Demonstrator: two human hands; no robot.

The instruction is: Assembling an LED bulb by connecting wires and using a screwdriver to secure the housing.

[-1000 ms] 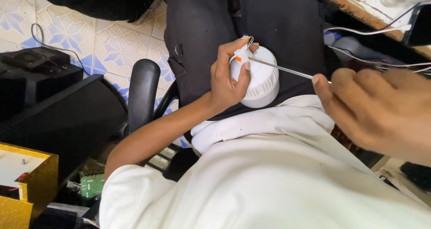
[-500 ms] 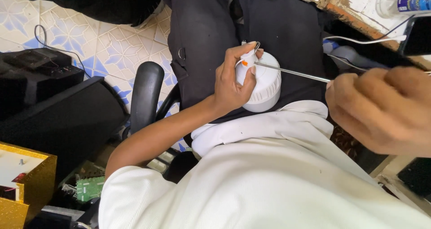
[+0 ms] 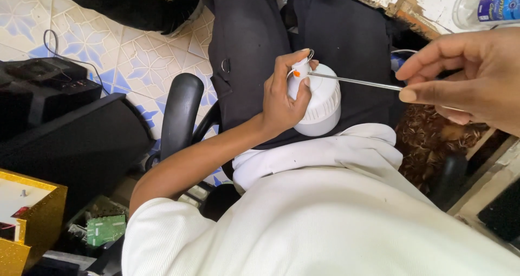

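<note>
Your left hand [image 3: 283,100] is wrapped around a white lamp bulb [image 3: 319,105]. The bulb sits on your lap, on your black trousers [image 3: 249,43], just above your white shirt [image 3: 325,222]. Your fingers [image 3: 287,65] curl over the narrow top end of the bulb, and your thumb presses on its side. So the left grip is clamped on the bulb. There is a small orange spot [image 3: 297,73] on the top end of the bulb, right by your fingers, and a thin wire loop sticks up there too.

Your right hand [image 3: 471,75] is to the right of the bulb, well apart from it. Its thumb and first finger are pinched together on a long thin metal rod [image 3: 355,81]. So the right grip is clamped on the rod. The rod lies almost flat and reaches from your right hand to the top end of the bulb, where its tip touches near the orange spot.

To the left of the bulb is the black chair arm [image 3: 181,113]. Past that is the tiled floor [image 3: 141,59] with blue flower shapes. Far to the lower left of the bulb are a gold box [image 3: 38,222] and a green circuit board [image 3: 105,228].
</note>
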